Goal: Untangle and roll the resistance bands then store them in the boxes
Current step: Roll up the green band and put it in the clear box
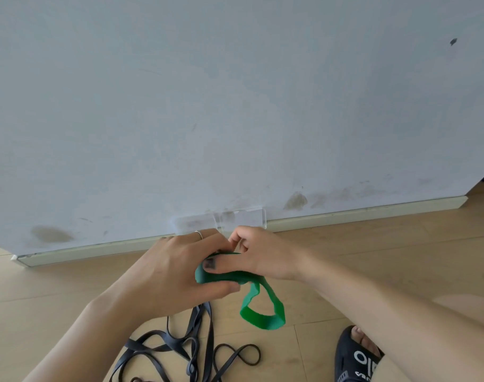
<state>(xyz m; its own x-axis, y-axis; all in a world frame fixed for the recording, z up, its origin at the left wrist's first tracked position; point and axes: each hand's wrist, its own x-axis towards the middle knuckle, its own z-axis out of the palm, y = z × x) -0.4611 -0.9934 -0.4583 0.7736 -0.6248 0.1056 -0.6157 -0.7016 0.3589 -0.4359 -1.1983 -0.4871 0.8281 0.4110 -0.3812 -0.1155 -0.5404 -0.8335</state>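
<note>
Floor [373, 257]; both hands pinch green band [263, 318].

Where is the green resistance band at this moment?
In the head view, the green resistance band is low at centre, held between the left hand and right hand, its loose loop hanging above the black bands.

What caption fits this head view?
Both hands roll a green resistance band above tangled black bands on the floor.

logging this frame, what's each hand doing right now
Left hand: closed on the green band.
Right hand: closed on the same green band.
</note>
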